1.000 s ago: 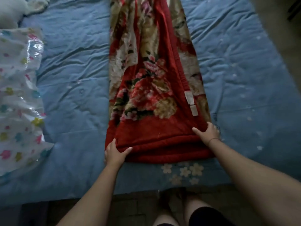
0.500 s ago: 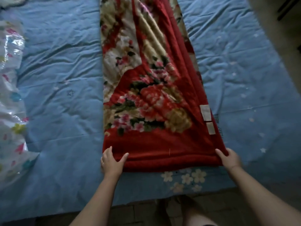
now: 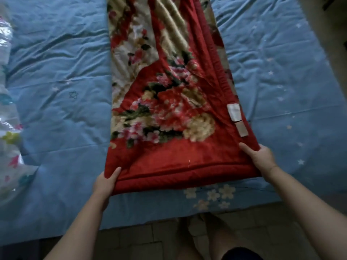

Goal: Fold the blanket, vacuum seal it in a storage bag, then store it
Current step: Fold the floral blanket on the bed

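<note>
- Blanket [image 3: 169,113], red with a floral print of pink, cream and dark green, lies folded into a long narrow strip on the blue bedsheet [image 3: 62,113], running from the near edge of the bed away toward the top of the view.
- Its near end shows stacked red layers, one edge above another, and this end sits just above a cluster of pale printed flowers on the sheet.
- Two pale fabric labels [image 3: 237,119] sit along the blanket's right edge, one directly below the other (the print on them is too blurred to read).
- The left hand [image 3: 105,182] grips the near left corner of the blanket, thumb on top of the red cloth and the other fingers tucked beneath the edge.
- The right hand [image 3: 262,158] clasps the near right corner, thumb lying across the upper face and fingers wrapped round the side.
- The two hands are well apart, one at each corner of the short near edge, with both forearms reaching in from the bottom of the view.
- A clear plastic storage bag [image 3: 9,139] printed with coloured shapes lies on the sheet at the far left, well apart from the blanket and only partly in view.
- Below the bed edge, a tiled floor [image 3: 146,243] and the person's legs show dimly.
</note>
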{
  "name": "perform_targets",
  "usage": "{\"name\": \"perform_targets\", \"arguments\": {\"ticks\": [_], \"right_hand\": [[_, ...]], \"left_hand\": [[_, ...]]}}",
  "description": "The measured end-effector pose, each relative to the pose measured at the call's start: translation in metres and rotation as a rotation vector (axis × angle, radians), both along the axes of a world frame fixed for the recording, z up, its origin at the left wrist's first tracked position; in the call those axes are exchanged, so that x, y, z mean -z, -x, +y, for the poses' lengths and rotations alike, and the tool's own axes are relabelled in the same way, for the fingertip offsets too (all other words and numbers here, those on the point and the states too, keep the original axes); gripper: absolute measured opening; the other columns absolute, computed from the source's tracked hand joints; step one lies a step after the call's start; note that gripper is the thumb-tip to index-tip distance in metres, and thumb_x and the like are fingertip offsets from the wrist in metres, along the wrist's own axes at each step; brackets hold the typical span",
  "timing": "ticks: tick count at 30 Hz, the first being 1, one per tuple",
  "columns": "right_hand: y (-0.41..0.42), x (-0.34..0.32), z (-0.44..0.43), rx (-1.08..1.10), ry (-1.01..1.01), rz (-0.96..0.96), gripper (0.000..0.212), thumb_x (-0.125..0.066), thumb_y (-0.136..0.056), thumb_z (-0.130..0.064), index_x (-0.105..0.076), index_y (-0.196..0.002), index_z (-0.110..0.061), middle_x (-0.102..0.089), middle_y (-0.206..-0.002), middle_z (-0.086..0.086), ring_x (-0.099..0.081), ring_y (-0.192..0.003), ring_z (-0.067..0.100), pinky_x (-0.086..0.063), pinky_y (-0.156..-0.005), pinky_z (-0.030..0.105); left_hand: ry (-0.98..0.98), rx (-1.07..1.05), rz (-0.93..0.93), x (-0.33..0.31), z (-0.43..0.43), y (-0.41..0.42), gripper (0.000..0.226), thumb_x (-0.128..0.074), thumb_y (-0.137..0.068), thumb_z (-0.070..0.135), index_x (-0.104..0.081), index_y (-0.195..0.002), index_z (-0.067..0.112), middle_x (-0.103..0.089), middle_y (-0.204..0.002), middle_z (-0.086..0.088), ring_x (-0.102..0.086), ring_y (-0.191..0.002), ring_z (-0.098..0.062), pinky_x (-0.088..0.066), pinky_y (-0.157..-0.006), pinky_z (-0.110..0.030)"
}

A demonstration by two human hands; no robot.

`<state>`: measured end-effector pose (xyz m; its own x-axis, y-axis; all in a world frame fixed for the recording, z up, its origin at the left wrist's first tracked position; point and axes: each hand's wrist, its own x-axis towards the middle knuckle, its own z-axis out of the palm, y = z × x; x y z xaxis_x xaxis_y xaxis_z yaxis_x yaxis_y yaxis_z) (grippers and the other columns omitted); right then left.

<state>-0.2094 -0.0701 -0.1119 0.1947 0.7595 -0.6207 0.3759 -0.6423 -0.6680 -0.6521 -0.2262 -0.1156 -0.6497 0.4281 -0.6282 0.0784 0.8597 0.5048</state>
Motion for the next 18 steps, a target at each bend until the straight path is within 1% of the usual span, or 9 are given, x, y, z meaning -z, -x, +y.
{"name": "perform_targets", "arguments": {"ticks": [2, 3, 5, 6, 8, 11, 13, 16, 18], "right_hand": [[-0.012, -0.002, -0.004, -0.044, 0.007, -0.014, 0.032, -0.073, -0.079, -0.035, -0.066, -0.099, -0.011, -0.068, -0.092, 0.008, -0.063, -0.087, 0.024, -0.047, -0.083, 0.032], [-0.016, 0.001, -0.005, -0.056, 0.03, -0.041, 0.033, -0.072, -0.08, -0.035, -0.065, -0.1, -0.01, -0.067, -0.094, 0.011, -0.063, -0.089, 0.025, -0.047, -0.084, 0.033], [-0.015, 0.006, -0.004, -0.087, 0.077, -0.059, 0.037, -0.071, -0.082, -0.033, -0.065, -0.107, -0.006, -0.065, -0.098, 0.011, -0.061, -0.091, 0.024, -0.044, -0.084, 0.031], [-0.012, 0.008, -0.003, -0.097, 0.097, -0.064, 0.039, -0.071, -0.083, -0.032, -0.064, -0.11, -0.004, -0.064, -0.098, 0.01, -0.06, -0.092, 0.024, -0.042, -0.083, 0.029], [-0.01, 0.01, -0.001, -0.133, 0.107, -0.078, 0.041, -0.07, -0.084, -0.033, -0.063, -0.112, -0.005, -0.063, -0.098, 0.009, -0.059, -0.093, 0.024, -0.041, -0.084, 0.029], [-0.011, 0.006, -0.003, -0.183, 0.072, -0.141, 0.043, -0.067, -0.085, -0.038, -0.063, -0.112, -0.006, -0.064, -0.099, 0.011, -0.059, -0.095, 0.027, -0.045, -0.09, 0.034], [-0.012, 0.002, -0.006, -0.186, 0.045, -0.168, 0.043, -0.066, -0.085, -0.039, -0.064, -0.111, -0.005, -0.065, -0.099, 0.012, -0.061, -0.097, 0.03, -0.046, -0.092, 0.039], [-0.012, -0.016, -0.011, -0.197, -0.028, -0.234, 0.041, -0.066, -0.084, -0.043, -0.066, -0.103, -0.006, -0.066, -0.092, 0.012, -0.063, -0.094, 0.033, -0.048, -0.087, 0.041], [-0.012, -0.033, -0.014, -0.176, -0.076, -0.226, 0.039, -0.067, -0.084, -0.041, -0.067, -0.1, -0.006, -0.067, -0.09, 0.014, -0.062, -0.089, 0.031, -0.046, -0.08, 0.037]], "left_hand": [[-0.022, -0.079, -0.106, -0.004, -0.025, -0.002, 0.035, -0.064, -0.092, 0.034, -0.066, -0.115, 0.008, -0.068, -0.106, -0.017, -0.064, -0.091, -0.028, -0.05, -0.083, -0.037], [-0.039, -0.115, -0.16, -0.002, -0.032, -0.006, 0.036, -0.065, -0.092, 0.033, -0.064, -0.117, 0.008, -0.068, -0.108, -0.016, -0.064, -0.092, -0.028, -0.051, -0.086, -0.038], [-0.042, -0.162, -0.204, 0.006, -0.033, -0.014, 0.04, -0.067, -0.09, 0.03, -0.062, -0.122, 0.007, -0.067, -0.112, -0.015, -0.064, -0.1, -0.029, -0.05, -0.093, -0.04], [-0.039, -0.159, -0.201, 0.009, -0.03, -0.017, 0.041, -0.067, -0.09, 0.03, -0.062, -0.123, 0.006, -0.067, -0.115, -0.015, -0.064, -0.103, -0.029, -0.049, -0.095, -0.039], [-0.028, -0.147, -0.198, 0.013, -0.024, -0.02, 0.043, -0.069, -0.09, 0.03, -0.061, -0.124, 0.004, -0.066, -0.116, -0.016, -0.063, -0.103, -0.029, -0.049, -0.093, -0.038], [-0.026, -0.149, -0.201, 0.008, -0.023, -0.019, 0.043, -0.068, -0.09, 0.03, -0.061, -0.123, 0.002, -0.065, -0.108, -0.014, -0.062, -0.098, -0.029, -0.048, -0.088, -0.036], [-0.044, -0.136, -0.192, 0.002, -0.025, -0.017, 0.043, -0.067, -0.09, 0.032, -0.061, -0.122, 0.003, -0.065, -0.105, -0.012, -0.062, -0.097, -0.029, -0.049, -0.088, -0.037], [-0.058, -0.092, -0.172, -0.013, -0.029, -0.013, 0.05, -0.068, -0.088, 0.042, -0.063, -0.122, 0.006, -0.068, -0.11, -0.014, -0.064, -0.1, -0.031, -0.052, -0.091, -0.042], [-0.101, -0.068, -0.174, -0.026, -0.032, -0.009, 0.048, -0.067, -0.088, 0.042, -0.063, -0.122, 0.007, -0.068, -0.111, -0.014, -0.064, -0.1, -0.031, -0.052, -0.088, -0.041]]}}
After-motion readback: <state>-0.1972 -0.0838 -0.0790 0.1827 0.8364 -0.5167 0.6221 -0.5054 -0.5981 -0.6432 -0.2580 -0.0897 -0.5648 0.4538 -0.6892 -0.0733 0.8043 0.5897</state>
